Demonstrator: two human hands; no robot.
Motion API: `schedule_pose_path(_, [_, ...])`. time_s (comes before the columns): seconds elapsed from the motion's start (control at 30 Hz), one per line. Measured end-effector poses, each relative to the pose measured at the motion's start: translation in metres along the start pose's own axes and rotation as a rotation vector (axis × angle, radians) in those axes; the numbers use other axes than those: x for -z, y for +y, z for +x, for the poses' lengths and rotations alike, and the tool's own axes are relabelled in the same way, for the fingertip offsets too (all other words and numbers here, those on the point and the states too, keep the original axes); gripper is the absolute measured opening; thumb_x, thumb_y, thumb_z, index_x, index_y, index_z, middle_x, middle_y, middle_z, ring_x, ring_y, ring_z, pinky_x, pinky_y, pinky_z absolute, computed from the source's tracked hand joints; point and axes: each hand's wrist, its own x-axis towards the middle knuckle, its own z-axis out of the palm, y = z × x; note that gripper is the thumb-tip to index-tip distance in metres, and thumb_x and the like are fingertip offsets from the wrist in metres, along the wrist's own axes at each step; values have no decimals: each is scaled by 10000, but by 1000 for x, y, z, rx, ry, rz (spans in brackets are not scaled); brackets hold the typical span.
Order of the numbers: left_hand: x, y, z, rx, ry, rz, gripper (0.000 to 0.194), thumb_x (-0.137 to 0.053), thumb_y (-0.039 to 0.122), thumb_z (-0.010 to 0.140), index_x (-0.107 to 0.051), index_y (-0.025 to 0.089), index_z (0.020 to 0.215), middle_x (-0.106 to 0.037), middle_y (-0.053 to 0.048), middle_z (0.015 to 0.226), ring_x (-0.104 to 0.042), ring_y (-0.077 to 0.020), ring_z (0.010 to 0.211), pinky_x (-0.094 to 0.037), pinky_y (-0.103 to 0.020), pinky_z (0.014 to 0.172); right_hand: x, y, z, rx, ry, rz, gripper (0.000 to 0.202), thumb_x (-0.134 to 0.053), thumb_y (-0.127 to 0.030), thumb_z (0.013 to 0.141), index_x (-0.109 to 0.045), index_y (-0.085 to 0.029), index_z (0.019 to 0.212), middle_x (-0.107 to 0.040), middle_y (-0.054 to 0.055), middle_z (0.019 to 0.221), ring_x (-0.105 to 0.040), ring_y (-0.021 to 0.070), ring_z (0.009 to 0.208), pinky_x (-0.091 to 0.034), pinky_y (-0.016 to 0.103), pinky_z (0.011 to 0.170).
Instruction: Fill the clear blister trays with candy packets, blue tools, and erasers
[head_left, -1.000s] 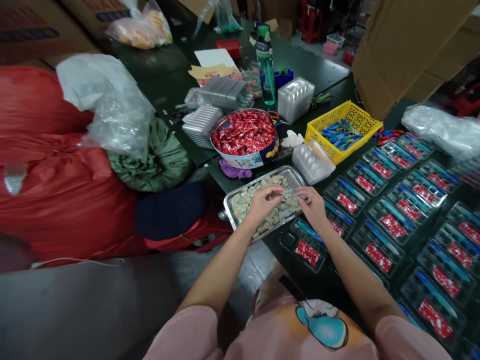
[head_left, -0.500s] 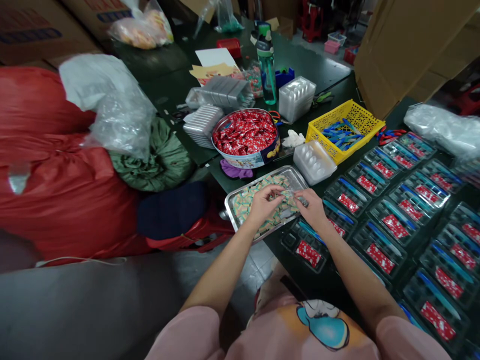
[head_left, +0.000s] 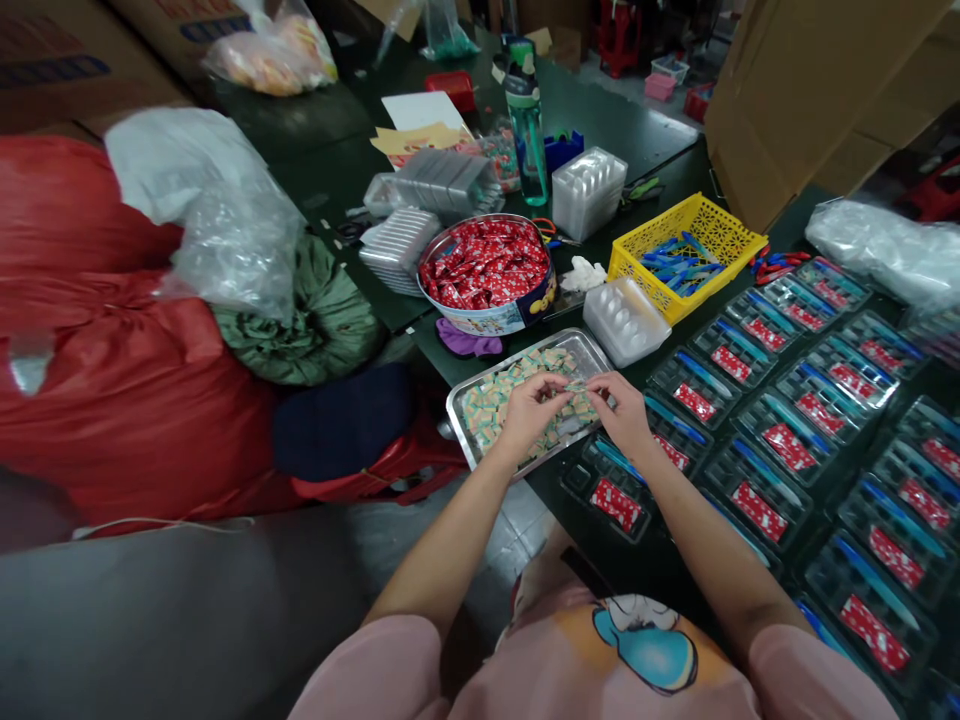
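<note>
Over a metal tray point(head_left: 459, 420) filled with small tan-and-green pieces point(head_left: 499, 395), both my hands meet with their fingertips close together. My left hand point(head_left: 531, 412) pinches with thumb and forefinger. Facing it, my right hand point(head_left: 624, 410) is closed in a similar pinch. Something small and pale shows between the fingertips, too small to name. Just behind the tray stands a round tin point(head_left: 487, 320) heaped with red patterned packets point(head_left: 487, 262). A clear plastic tray stack point(head_left: 626, 322) sits at the metal tray's far right corner.
Rows of clear trays point(head_left: 791, 440) with blue pens and red packets cover the table on the right. A yellow basket point(head_left: 630, 255) holds blue tools or pens. A water bottle point(head_left: 531, 150) stands farther back. Red sacks point(head_left: 112, 400) and a dark blue cushion point(head_left: 341, 420) are on the left.
My right hand has shifted slightly up and left, bringing its fingertips nearer my left hand's. The view has moved slightly; the tray and surrounding things stay in place.
</note>
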Motion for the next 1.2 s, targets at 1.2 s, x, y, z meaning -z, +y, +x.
schedule_pose_path(1.2, [-14, 24, -15, -151, 66, 6, 94, -713, 244, 745, -709, 208, 832, -716, -64, 921, -653, -186, 897, -493, -303, 723, 6, 2, -9, 178, 89, -12, 132, -586, -194, 880, -698, -260, 903, -695, 47, 961, -657, 181, 915, -556, 377, 827])
